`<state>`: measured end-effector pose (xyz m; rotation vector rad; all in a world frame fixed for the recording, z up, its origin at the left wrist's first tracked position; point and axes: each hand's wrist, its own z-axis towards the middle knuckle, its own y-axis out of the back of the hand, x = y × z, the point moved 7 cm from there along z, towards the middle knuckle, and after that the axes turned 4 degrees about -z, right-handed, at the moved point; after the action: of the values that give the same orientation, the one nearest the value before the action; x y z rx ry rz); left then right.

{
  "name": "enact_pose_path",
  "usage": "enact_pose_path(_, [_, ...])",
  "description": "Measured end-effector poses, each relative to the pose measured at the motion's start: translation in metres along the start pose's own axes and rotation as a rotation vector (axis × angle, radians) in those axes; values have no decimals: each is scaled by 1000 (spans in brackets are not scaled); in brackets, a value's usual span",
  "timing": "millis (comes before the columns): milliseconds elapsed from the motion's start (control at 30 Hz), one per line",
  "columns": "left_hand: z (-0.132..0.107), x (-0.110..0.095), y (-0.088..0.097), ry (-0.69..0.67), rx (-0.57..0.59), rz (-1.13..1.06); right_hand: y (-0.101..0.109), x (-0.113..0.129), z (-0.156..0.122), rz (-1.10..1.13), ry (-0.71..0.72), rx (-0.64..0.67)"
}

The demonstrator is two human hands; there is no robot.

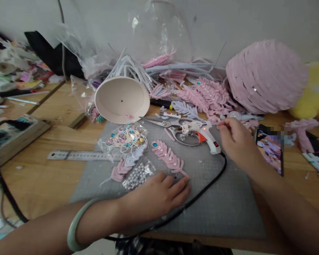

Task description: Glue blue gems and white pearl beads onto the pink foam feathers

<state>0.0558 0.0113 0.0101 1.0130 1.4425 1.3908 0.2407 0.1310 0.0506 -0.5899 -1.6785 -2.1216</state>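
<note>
My left hand (163, 193) lies low over the grey cutting mat (215, 209), fingers extended, one fingertip touching the stem of a pink pipe-cleaner feather (168, 156) with a blue gem and pearls. My right hand (236, 141) pinches the end of the glue stick (214, 124) at the rear of a white glue gun (210, 138) with an orange trigger and a lit red light. The gun rests beside open scissors (162, 123). Left of the feather are a bag of silvery beads (138, 176), a pink-and-white feather (122, 168) and a bag of gems (127, 138).
A cream bowl (122, 101) lies tipped on its side behind the mat. Pink feathers (207, 94) pile up near a large pink wrapped ball (267, 76). A steel ruler (77, 155), a power strip (18, 136), a phone (269, 150) and the gun's black cord (202, 191) lie around.
</note>
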Motion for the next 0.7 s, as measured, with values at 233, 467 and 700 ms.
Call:
enact_pose_path(233, [1,-1,0,0,13,9,-35,15,-56,847,-290,524])
enact_pose_path(467, [1,0,1,3,32,42,-69,14,-78,371,-180,781])
enact_pose_path(700, [1,0,1,10,22,44,-76,18,-84,630,-256,825])
